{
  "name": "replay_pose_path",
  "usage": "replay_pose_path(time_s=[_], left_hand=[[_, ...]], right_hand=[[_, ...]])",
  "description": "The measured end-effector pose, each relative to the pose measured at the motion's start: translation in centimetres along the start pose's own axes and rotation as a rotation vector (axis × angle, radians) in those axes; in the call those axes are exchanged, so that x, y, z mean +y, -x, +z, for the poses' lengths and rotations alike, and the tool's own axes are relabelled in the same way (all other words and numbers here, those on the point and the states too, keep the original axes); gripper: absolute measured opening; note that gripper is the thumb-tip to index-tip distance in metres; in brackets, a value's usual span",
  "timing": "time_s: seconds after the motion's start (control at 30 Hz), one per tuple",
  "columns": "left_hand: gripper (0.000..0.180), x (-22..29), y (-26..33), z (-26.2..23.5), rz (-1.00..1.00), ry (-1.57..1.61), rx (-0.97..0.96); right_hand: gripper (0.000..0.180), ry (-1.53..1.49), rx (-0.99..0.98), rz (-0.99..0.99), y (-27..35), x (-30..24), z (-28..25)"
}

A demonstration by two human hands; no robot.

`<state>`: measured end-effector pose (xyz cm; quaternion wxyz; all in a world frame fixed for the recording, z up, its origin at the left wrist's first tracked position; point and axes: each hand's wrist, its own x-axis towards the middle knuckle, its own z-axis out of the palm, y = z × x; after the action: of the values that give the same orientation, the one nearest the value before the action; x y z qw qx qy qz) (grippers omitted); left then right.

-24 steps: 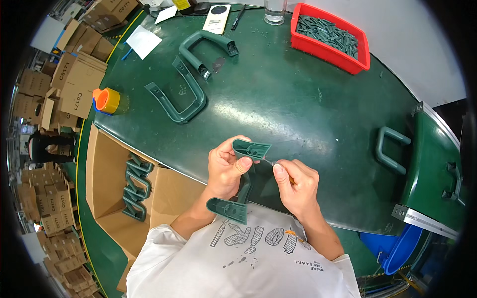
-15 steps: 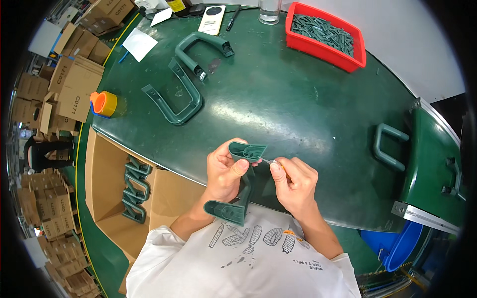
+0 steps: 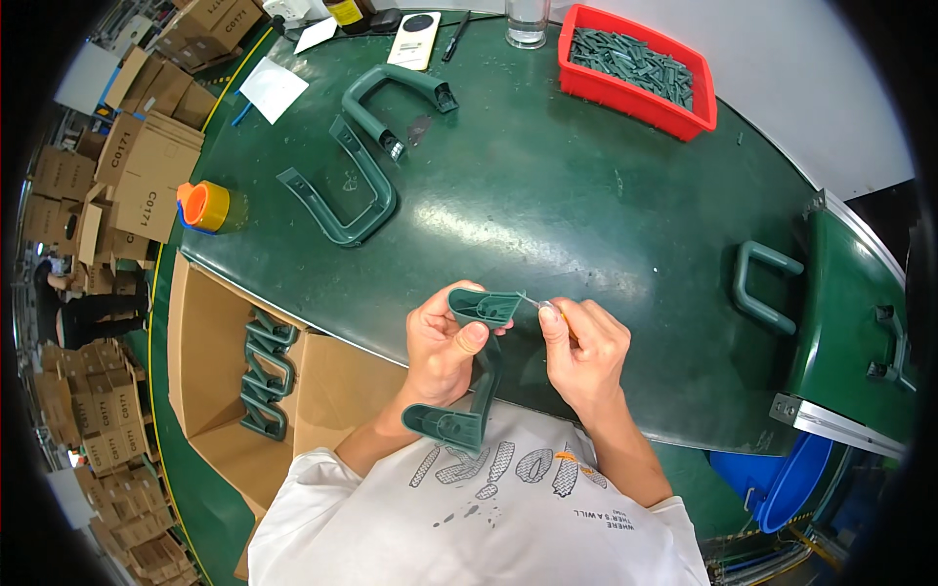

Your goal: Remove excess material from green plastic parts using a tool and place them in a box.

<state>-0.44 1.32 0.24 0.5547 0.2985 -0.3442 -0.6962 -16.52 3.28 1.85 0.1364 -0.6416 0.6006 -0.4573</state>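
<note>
- The left hand (image 3: 442, 344) holds a dark green U-shaped plastic handle (image 3: 477, 376) in a clenched grip just below its upper end, thumb pressed on the flared foot.
- The handle hangs over the near edge of the dark green desk (image 3: 586, 205), its lower foot against the white shirt (image 3: 489, 508).
- The right hand (image 3: 586, 354) pinches a thin, pale sliver (image 3: 539, 306) at the handle's upper end; what it is cannot be made out.
- The handle's middle is partly hidden behind the left fingers.
</note>
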Motion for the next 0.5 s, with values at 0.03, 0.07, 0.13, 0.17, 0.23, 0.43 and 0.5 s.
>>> replay_pose_path(time_s=[0.03, 0.07, 0.13, 0.17, 0.23, 0.43, 0.5], left_hand=[[0.037, -0.1, 0.0, -0.1, -0.003, -0.004, 0.005], [0.037, -0.1, 0.1, -0.1, -0.006, -0.008, 0.011], [0.040, 0.1, 0.5, 0.2, -0.007, -0.006, -0.006], [0.042, 0.2, 0.8, 0.4, -0.008, -0.005, -0.013], [0.043, 0.5, 1.5, 1.3, 0.061, -0.092, -0.048], [0.045, 1.5, -0.8, -0.7, 0.322, -0.210, 0.132], [0.044, 2.1, -1.7, -1.3, 0.516, -0.286, 0.134]], right_hand=[[0.013, -0.002, 0.007, 0.005, 0.0, 0.0, 0.1], [0.014, -0.003, 0.013, 0.011, 0.0, 0.1, 0.3], [0.018, 0.023, 0.017, 0.070, 0.0, 0.9, 0.6], [0.020, 0.036, 0.018, 0.099, -0.1, 1.5, 0.7], [0.026, -0.076, 0.042, 0.372, -0.7, 3.3, 0.3], [0.030, -0.896, -0.385, 0.556, 0.0, 0.8, -3.0], [0.034, -0.994, -0.513, 0.431, 0.6, 0.1, -3.4]])
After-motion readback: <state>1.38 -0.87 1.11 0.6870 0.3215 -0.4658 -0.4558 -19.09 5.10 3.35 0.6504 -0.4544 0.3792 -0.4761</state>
